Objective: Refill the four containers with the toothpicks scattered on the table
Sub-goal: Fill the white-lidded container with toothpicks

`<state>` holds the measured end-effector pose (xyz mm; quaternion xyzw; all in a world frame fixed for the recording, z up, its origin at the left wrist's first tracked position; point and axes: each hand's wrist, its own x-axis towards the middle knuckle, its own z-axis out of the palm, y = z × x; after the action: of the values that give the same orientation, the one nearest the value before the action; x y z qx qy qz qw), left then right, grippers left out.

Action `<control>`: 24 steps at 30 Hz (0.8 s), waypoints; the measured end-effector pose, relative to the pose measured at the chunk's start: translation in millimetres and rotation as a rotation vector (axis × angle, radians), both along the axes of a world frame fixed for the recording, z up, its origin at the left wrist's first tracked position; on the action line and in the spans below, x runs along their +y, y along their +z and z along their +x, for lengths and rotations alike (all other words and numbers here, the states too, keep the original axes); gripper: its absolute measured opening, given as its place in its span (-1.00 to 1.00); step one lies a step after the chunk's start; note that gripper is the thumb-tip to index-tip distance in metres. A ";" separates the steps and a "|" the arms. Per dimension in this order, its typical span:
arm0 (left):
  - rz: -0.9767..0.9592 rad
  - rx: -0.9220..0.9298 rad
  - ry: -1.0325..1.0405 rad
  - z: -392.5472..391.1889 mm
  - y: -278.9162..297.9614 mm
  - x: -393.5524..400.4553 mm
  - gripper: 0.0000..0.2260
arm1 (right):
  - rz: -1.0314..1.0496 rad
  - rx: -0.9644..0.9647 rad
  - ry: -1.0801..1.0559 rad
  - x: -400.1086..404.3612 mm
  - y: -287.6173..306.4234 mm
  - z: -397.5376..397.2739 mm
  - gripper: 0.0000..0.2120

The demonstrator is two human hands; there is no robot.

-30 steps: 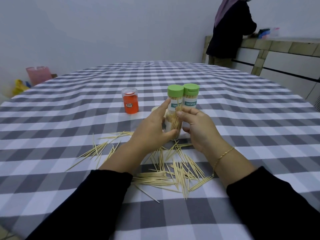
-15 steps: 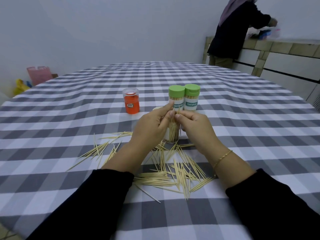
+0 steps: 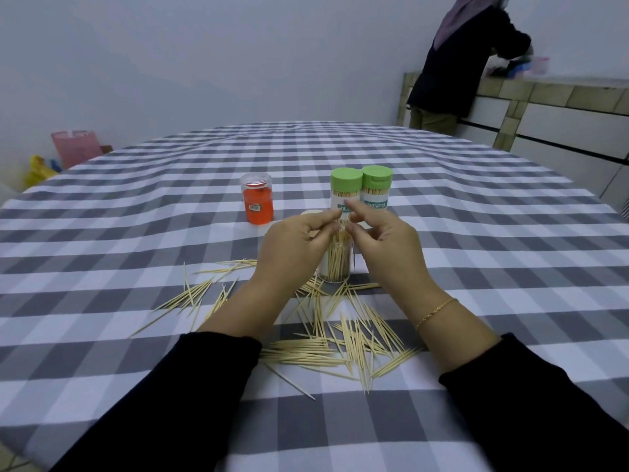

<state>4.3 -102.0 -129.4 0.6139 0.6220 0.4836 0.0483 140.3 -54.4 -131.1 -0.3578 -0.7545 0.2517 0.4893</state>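
From where I watch, the checked tablecloth carries an orange jar at about eleven o'clock from the hands, standing apart, and two green-capped tubes side by side at twelve o'clock, touching each other and full. Just in front of them stands an open clear tube, upright and partly filled with toothpicks; both hands sit in front of its upper part and hide the rim. A pale round thing shows behind the left hand, too hidden to name. Loose toothpicks lie scattered at six o'clock between the wrists, with a thinner spread at eight o'clock. A person stands at a counter far off at two o'clock. My left hand and right hand are raised over the open tube, fingertips meeting and pinching a small bunch of toothpicks above its mouth. A thin bracelet circles the right wrist.
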 end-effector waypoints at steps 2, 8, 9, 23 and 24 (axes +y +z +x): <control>0.001 -0.001 -0.004 -1.2 -1.5 1.7 -0.75 | 0.042 -0.054 -0.033 -0.1 0.6 0.2 -0.72; 0.094 0.160 -0.027 -4.1 -6.4 4.5 -0.70 | -0.018 -0.166 0.004 -1.2 5.9 2.0 -0.76; 0.087 0.162 -0.073 -4.6 -6.5 4.9 -0.65 | -0.053 -0.163 0.010 -0.9 6.8 2.7 -0.75; -0.245 0.269 -0.153 -6.9 -0.3 -1.2 -0.45 | -0.429 -0.901 0.075 1.9 27.9 32.7 -0.70; -0.263 0.226 -0.157 -6.4 -0.1 -1.5 -0.43 | -0.428 -0.940 0.093 2.5 26.5 32.2 -0.71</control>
<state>-2.2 -103.4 -129.5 0.6993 0.6316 0.3208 0.0955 172.5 -51.9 -104.6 -0.4902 -0.8396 0.2339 0.0018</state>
